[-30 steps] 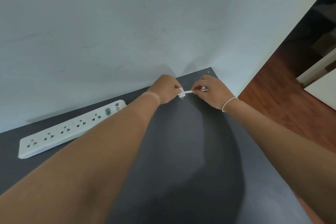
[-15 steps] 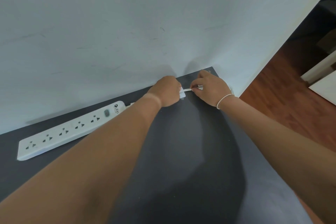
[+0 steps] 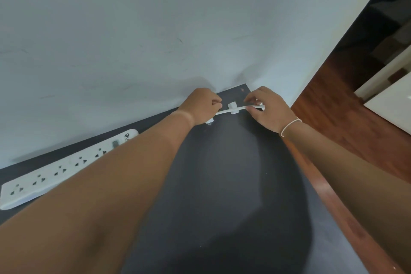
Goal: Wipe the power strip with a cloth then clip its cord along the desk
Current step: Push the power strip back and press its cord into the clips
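A white power strip [image 3: 55, 171] lies along the wall at the left of the dark desk [image 3: 222, 184], partly hidden by my left forearm. Its white cord [image 3: 224, 111] runs right, close to the wall, through a small white clip [image 3: 233, 108] stuck on the desk near the far right corner. My left hand [image 3: 203, 105] pinches the cord just left of the clip. My right hand [image 3: 266, 109] pinches the cord just right of it. A second white clip [image 3: 209, 121] peeks out under my left hand. No cloth is in view.
A pale wall [image 3: 155, 40] rises straight behind the desk. The desk ends at its right edge [image 3: 315, 184], with wooden floor [image 3: 347, 118] below. White furniture [image 3: 391, 100] stands at the far right.
Both hands have spread apart along the cord. The clip between them, covered before, now shows with the cord running through it. The view has shifted slightly.
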### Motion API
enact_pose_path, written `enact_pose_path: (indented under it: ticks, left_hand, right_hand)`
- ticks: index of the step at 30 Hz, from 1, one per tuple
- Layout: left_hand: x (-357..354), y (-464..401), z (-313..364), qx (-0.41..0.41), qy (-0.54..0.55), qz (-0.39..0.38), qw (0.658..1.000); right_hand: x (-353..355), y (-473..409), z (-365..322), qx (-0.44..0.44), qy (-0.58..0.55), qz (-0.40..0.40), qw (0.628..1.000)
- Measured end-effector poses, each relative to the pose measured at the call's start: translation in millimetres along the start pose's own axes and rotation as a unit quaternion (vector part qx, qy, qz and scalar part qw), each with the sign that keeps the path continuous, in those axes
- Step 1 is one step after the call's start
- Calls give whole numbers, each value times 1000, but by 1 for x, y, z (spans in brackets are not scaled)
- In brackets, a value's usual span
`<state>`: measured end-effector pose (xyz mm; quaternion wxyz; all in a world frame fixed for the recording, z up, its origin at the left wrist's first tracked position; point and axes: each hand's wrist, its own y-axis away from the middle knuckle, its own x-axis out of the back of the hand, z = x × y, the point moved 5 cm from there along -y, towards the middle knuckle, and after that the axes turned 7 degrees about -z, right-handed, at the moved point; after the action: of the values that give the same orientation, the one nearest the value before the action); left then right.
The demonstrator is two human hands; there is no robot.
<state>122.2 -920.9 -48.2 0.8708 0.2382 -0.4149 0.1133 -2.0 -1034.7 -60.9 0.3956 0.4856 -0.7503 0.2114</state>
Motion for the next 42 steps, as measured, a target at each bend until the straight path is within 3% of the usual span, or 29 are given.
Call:
enact_pose_path:
  ticks: [7, 14, 23, 35, 42]
  left_hand:
    - [-13, -19, 15, 7, 68, -24, 997]
    - [-13, -22, 18, -10, 14, -50, 999]
    - [-19, -26, 22, -18, -82, -19, 996]
    - [-17, -14, 18, -22, -44, -3, 999]
    - [-2, 25, -4, 20, -57, 6, 998]
  right_hand:
    - [-7, -2, 9, -2, -41, 19, 999]
    - [-10, -6, 12, -5, -31, 24, 999]
    - [-11, -7, 10, 0, -6, 29, 1000]
    - [-8, -20, 3, -41, 56, 20, 997]
    - [-1, -16, -10, -58, 58, -2, 997]
